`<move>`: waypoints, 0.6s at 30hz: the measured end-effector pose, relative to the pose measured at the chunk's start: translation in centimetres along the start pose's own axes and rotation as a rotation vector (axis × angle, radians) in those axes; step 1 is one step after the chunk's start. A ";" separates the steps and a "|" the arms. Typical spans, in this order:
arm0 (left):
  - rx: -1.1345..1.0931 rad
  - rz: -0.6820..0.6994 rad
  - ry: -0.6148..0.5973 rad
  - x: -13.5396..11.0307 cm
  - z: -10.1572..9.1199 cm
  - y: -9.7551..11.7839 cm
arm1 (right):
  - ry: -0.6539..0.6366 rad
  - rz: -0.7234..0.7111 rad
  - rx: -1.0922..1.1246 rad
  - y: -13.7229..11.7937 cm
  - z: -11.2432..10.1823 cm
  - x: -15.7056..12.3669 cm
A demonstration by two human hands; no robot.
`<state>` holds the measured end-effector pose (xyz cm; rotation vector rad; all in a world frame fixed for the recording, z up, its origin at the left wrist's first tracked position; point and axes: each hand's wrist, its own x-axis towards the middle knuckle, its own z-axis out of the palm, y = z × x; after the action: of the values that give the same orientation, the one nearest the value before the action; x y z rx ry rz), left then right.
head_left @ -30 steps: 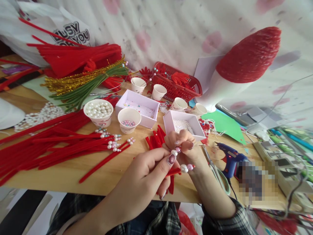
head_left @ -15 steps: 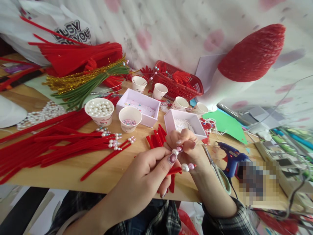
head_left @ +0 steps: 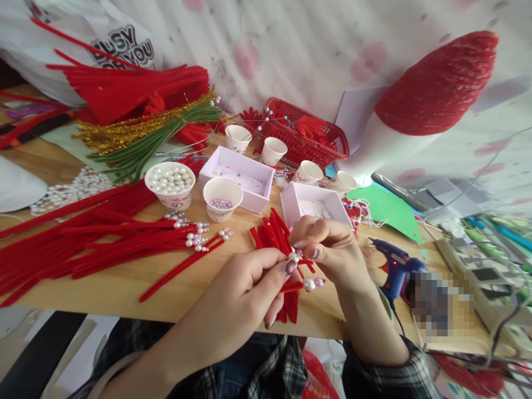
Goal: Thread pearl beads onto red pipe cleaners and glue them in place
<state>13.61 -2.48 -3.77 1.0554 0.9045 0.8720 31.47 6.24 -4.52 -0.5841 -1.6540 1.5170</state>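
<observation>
The left hand has its thumb and forefinger pressed together on a beaded piece, pinching at a white pearl bead; a small pink bead sits just beside that pearl, toward the right hand. The right hand's fingers are bent close about the pink bead, but whether they grip it I cannot tell. Below the left thumb, a red pipe cleaner sticks out to the right, tipped with a larger pearl and a pink pearl. Short red pipe cleaners lie on the surface under and beyond the hands. Farther left stands a paper cup of pink and bluish beads.
</observation>
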 end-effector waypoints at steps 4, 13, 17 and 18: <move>0.028 0.015 0.012 0.0 -0.1 -0.1 | -0.027 0.048 -0.016 0.2 -0.2 0.1; 0.002 0.030 0.024 -0.1 -0.3 -0.3 | 0.027 0.178 0.064 0.4 0.3 -0.1; 0.001 0.034 0.022 0.1 -0.4 -0.2 | 0.045 0.199 0.095 0.5 0.6 -0.1; 0.005 0.035 0.024 0.1 -0.3 -0.2 | 0.044 0.206 0.106 0.5 0.7 0.0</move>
<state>13.36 -2.32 -4.05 1.0699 0.9106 0.9138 30.86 5.91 -5.00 -0.7433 -1.5068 1.7151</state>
